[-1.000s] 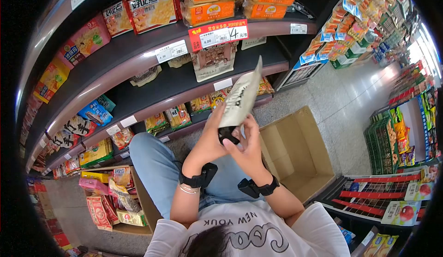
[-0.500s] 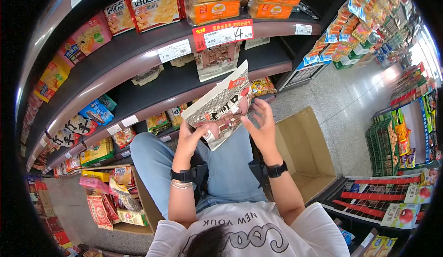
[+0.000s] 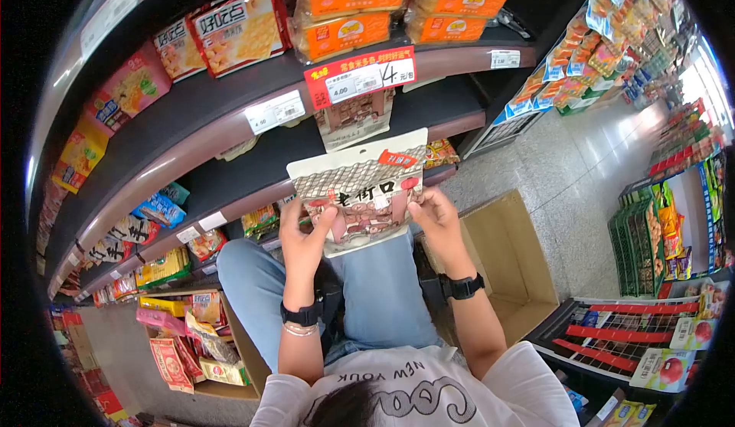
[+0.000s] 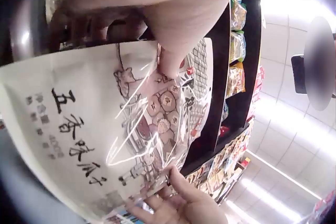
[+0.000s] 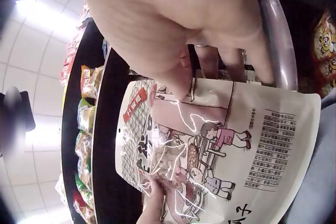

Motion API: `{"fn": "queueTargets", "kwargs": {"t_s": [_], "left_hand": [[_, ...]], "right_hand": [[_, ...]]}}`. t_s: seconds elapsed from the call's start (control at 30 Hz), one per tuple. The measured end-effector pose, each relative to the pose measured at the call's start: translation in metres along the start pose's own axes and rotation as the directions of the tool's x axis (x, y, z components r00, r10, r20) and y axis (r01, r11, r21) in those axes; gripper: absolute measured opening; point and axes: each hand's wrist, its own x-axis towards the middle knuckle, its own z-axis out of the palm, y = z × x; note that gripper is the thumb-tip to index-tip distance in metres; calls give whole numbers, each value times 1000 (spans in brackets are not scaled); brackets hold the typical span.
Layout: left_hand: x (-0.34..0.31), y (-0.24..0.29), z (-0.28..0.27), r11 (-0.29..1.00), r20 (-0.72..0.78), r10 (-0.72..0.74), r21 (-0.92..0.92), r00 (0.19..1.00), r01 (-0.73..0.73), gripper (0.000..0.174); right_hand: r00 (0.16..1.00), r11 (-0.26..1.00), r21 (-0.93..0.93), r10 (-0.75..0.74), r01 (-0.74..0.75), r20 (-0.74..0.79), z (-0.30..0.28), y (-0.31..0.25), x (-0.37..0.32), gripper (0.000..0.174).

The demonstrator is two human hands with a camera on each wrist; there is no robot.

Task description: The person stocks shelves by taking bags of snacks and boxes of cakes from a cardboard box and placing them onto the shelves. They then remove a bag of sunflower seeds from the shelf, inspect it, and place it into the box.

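Note:
A pale stand-up bag of seeds [image 3: 358, 197], printed with a tiled roof and a street scene, faces the person in the head view. Its left side is gripped by the left hand [image 3: 301, 235], thumb across the front. The right hand [image 3: 438, 226] pinches the opposite side, its thumb near the edge. In the left wrist view the bag [image 4: 68, 129] shows large dark writing, and the left hand [image 4: 178, 8] holds its upper edge there. From the right wrist, the right hand [image 5: 184, 19] has fingers behind the bag [image 5: 273, 145].
Ahead, a curved shelf [image 3: 207, 90] carries biscuit packs and price labels; a similar bag [image 3: 356, 124] stands on its lower level. An open cardboard box [image 3: 509, 258] is right of the knees. Another box [image 3: 245, 343] at left contains several snack packs. Green crates [image 3: 634, 243] stand farther right.
The bag has turned from nearly edge-on, through a tilt, to level with its printed front toward the person. The right hand, loosely spread half a second ago, now grips its right side.

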Motion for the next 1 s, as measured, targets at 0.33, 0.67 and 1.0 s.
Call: {"fn": "queueTargets", "kwargs": {"t_s": [0.33,0.67,1.0], "left_hand": [[32,53,39,989,205,49,125,978,-76,37],[97,0,149,998,453,-2,53,892,-24,43],[167,-1,211,990,512,-107,131,852,45,35]], "right_hand": [[981,996,-80,27,-43,-192,-36,-1,18,10],[915,955,-127,213,-270,-343,-106,10,52,7],[925,906,-423,-179,22,-335,-160,38,147,9]]}}
